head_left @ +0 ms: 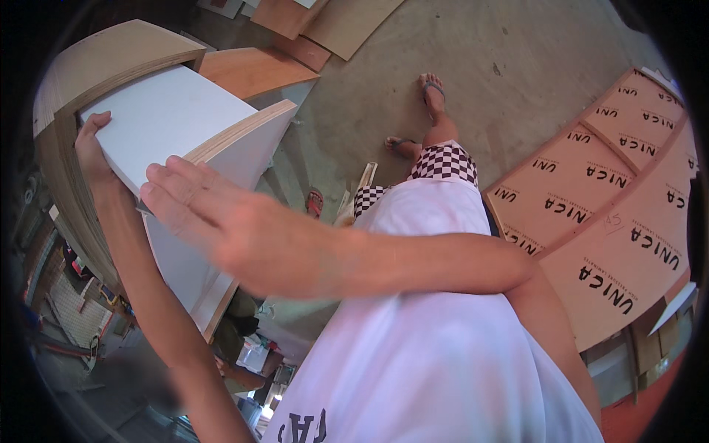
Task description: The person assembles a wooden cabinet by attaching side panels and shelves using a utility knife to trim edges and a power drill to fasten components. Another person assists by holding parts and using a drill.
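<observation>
A white-faced plywood piece sits at the left, partly inside a wooden frame of layered plywood. A raised panel with a bare plywood edge stands on its right side. My left hand is at the far-left edge of the white-faced piece, its fingers bent over that edge. My right hand reaches across my body above the near corner of the piece. Its fingers are stretched out and close together, with nothing seen in them. Whether its fingertips touch the corner, I cannot tell.
Brown printed laminate sheets lean or lie at the right. Wooden boards rest on the concrete floor at the top, beside an orange-brown panel. Tools and clutter fill the lower left. A red sandal shows near the middle.
</observation>
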The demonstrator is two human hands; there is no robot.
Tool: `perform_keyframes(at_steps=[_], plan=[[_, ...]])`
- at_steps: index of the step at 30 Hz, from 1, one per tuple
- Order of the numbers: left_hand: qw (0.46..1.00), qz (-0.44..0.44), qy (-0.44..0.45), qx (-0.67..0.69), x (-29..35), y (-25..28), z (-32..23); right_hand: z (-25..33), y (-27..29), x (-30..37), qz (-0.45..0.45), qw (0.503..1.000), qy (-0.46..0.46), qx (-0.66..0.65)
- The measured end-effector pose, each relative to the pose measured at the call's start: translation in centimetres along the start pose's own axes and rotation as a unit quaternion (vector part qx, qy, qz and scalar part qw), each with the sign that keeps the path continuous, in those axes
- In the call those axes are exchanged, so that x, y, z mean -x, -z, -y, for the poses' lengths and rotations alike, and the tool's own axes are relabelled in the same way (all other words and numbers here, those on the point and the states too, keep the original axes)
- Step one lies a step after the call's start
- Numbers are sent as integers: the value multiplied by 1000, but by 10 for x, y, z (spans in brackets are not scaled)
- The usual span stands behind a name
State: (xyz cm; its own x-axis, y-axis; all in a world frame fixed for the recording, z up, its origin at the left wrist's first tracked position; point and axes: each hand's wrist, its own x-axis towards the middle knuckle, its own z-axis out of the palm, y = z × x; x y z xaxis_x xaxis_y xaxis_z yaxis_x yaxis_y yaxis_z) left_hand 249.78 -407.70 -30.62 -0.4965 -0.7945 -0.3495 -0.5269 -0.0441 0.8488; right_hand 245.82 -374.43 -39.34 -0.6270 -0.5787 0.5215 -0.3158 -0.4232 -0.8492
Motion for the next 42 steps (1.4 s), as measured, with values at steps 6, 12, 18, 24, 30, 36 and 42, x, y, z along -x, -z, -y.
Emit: perform_keyframes(at_steps=[6, 12, 18, 24, 30, 36, 42], plan=[[999, -35, -1, -33, 13, -7, -9, -83, 25, 33, 153, 967, -206, 7], [996, -29, 77, -39, 29, 2, -15, 8, 17, -11, 99, 994, -43, 19], [998, -45, 46, -17, 25, -20, -14, 2, -4, -13, 17, 998, -51, -30], [997, -76, 5, -12, 27, -15, -8, -103, 19, 56, 109, 964, -243, -13], [1000, -10, 19, -17, 13, 2, -7, -14, 3, 4, 30, 992, -108, -60], [999, -46, 1, -26, 4, -4, -8, -13, -11, -3, 22, 989, -125, -75], [998, -65, 15, -2, 32, -18, -7, -62, 5, 32, 83, 975, -202, -40]])
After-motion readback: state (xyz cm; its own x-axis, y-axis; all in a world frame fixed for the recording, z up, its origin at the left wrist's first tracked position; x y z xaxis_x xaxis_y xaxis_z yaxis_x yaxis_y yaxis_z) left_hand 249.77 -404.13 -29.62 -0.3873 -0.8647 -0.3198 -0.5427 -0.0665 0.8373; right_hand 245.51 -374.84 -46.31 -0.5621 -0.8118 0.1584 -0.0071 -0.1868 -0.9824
